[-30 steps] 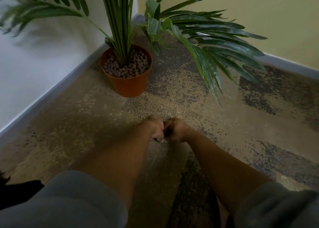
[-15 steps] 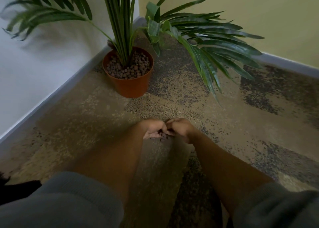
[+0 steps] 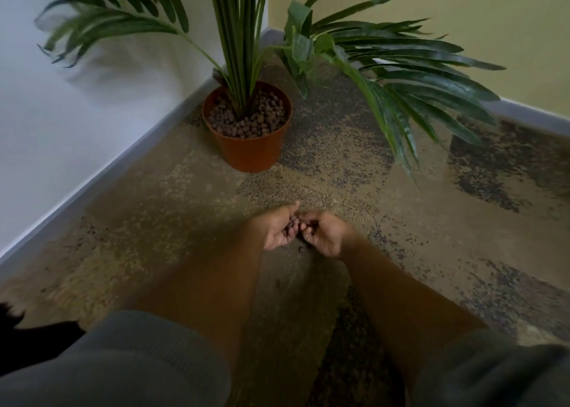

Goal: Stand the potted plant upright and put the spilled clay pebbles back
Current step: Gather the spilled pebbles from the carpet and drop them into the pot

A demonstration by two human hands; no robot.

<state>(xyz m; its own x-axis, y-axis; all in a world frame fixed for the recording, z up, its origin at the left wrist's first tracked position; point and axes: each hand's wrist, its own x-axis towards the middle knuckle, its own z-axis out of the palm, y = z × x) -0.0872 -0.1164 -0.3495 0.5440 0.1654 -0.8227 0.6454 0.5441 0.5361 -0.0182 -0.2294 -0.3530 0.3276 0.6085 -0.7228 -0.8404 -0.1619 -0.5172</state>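
Observation:
The potted plant stands upright in the room's corner: a terracotta pot (image 3: 250,150) filled with brown clay pebbles (image 3: 246,120), long green fronds spreading left and right. Well in front of it, low over the carpet, my left hand (image 3: 279,229) is turned palm-up and cupped around a small heap of clay pebbles (image 3: 291,227). My right hand (image 3: 322,234) is cupped right beside it, fingertips touching the heap, with pebbles in its curled fingers. One loose pebble (image 3: 300,248) lies on the carpet just below both hands.
Mottled brown carpet (image 3: 431,221) covers the floor. A white wall with a grey skirting board (image 3: 123,157) runs along the left, a yellow wall behind. The right fronds (image 3: 416,83) droop low over the carpet. A dark object (image 3: 37,339) sits at the lower left.
My hands were knuckles-up and pressed together on the carpet; they have since rolled open to palms-up, lifting a scoop of pebbles. The view has shifted slightly.

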